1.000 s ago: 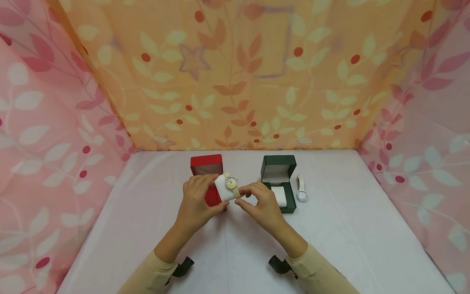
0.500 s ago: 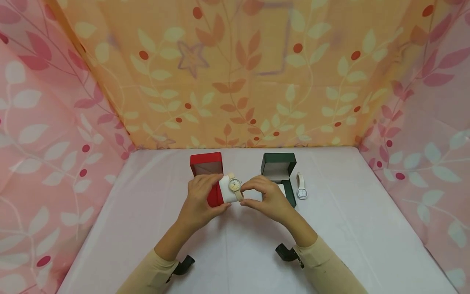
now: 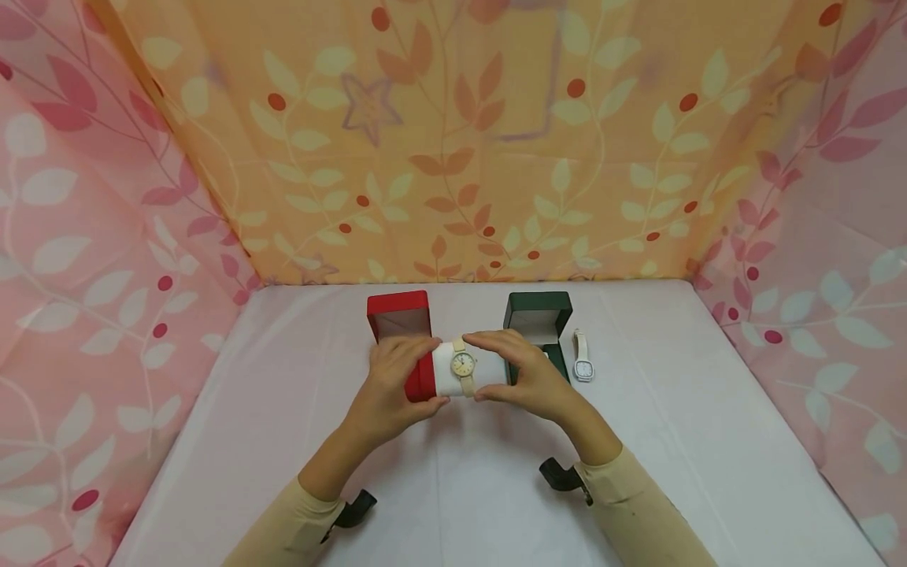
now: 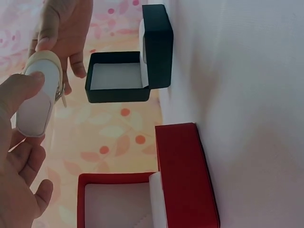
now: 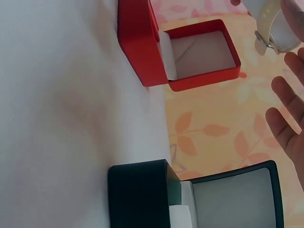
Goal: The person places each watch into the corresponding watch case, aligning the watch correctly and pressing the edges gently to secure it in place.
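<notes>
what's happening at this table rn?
A person holds a white cushion in their left hand, with a cream-strapped watch looped around it. Their right hand has thumb and index finger at the strap. Behind the hands, a red box and a green box stand open on the table. A second watch lies to the right of the green box.

Dim, even light fills the head view, warmest on the orange curtain (image 3: 453, 157), upper middle. Soft shadows lie on the tablecloth (image 3: 453, 488), lower middle; the watch (image 3: 463, 364) lacks fine detail. Both wrist views look hazy, the green box (image 5: 137, 199) nearly black at the bottom of the right one.
</notes>
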Action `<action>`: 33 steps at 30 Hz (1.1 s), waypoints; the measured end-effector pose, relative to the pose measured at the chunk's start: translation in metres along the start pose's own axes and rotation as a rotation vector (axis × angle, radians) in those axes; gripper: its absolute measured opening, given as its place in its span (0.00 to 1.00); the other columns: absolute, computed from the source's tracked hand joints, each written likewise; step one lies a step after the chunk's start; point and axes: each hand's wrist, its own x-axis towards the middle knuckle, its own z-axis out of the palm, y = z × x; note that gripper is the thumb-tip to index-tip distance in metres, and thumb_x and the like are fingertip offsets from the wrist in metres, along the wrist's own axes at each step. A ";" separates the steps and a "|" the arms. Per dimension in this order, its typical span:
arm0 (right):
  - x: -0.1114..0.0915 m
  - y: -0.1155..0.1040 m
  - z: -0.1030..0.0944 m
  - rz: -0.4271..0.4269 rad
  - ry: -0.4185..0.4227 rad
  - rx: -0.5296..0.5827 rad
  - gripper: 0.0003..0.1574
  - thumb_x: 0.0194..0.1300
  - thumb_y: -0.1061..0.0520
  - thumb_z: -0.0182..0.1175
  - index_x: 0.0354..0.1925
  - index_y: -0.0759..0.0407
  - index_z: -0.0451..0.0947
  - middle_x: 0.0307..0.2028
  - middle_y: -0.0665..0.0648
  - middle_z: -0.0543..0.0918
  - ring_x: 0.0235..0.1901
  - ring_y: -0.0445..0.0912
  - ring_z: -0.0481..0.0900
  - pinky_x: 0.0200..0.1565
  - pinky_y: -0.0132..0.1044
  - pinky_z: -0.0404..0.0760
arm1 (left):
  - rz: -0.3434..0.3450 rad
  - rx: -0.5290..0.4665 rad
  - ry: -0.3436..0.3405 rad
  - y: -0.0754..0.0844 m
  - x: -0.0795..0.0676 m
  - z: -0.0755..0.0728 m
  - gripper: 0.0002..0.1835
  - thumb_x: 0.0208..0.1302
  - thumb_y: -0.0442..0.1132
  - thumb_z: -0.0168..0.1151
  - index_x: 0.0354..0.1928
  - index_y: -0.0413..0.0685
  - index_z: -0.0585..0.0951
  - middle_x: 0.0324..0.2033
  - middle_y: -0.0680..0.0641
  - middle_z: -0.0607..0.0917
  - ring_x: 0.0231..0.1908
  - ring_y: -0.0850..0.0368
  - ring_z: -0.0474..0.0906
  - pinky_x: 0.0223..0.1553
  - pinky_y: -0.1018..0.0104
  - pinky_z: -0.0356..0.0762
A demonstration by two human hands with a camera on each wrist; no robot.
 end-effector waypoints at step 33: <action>0.001 -0.001 0.006 -0.061 0.023 0.063 0.53 0.49 0.50 0.82 0.71 0.49 0.72 0.67 0.50 0.76 0.66 0.46 0.73 0.65 0.43 0.75 | 0.027 -0.095 0.008 0.005 0.002 -0.003 0.46 0.43 0.41 0.87 0.68 0.47 0.75 0.61 0.48 0.81 0.61 0.50 0.71 0.64 0.45 0.66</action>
